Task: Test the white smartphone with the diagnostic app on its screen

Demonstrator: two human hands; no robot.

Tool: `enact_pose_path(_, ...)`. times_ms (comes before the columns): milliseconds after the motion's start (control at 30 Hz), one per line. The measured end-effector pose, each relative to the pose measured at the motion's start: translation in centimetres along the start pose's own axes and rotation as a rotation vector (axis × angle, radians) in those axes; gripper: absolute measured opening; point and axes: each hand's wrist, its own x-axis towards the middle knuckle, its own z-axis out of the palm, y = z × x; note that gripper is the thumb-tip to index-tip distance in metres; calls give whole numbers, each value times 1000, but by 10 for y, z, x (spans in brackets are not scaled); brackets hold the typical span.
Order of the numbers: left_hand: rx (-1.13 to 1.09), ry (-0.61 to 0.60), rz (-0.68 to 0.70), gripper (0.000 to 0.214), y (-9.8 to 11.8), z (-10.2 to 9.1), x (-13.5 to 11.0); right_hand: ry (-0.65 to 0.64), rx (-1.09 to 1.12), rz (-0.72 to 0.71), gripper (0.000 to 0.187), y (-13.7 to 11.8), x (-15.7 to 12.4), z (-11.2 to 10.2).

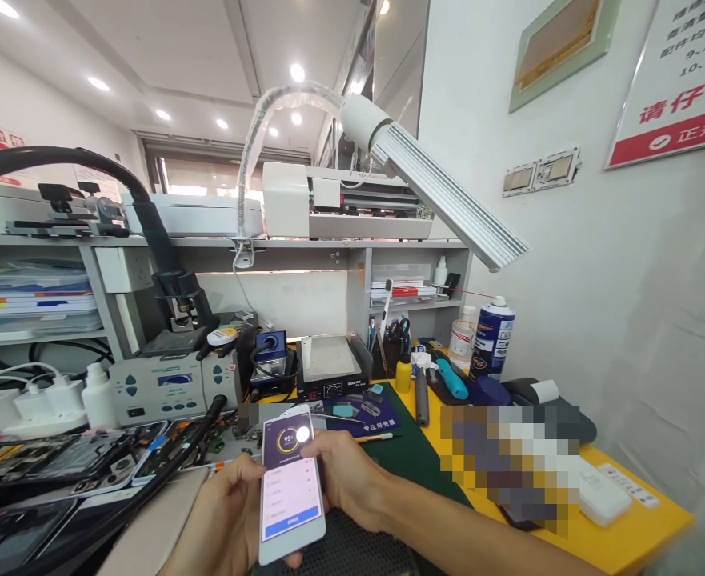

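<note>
A white smartphone (289,488) with a lit screen showing a round gauge and a list is held upright near the bottom middle. My left hand (226,520) cups it from below and the left, fingers wrapped round its edge. My right hand (346,480) rests against the phone's right side, with the thumb lying over the upper part of the screen.
A yellow bench (628,536) with a dark green mat (412,456) holds a hot plate (331,364), a soldering station (172,388), a spray can (493,336), tools and a white box (601,492). Dismantled phones (58,464) lie at the left. A lamp (442,192) hangs overhead.
</note>
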Motion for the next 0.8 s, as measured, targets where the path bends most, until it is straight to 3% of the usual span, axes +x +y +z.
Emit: enact_pose_path(800,-40,-13,13,62,3,9,-3,-8,-51,-70,52,-2,-5,2)
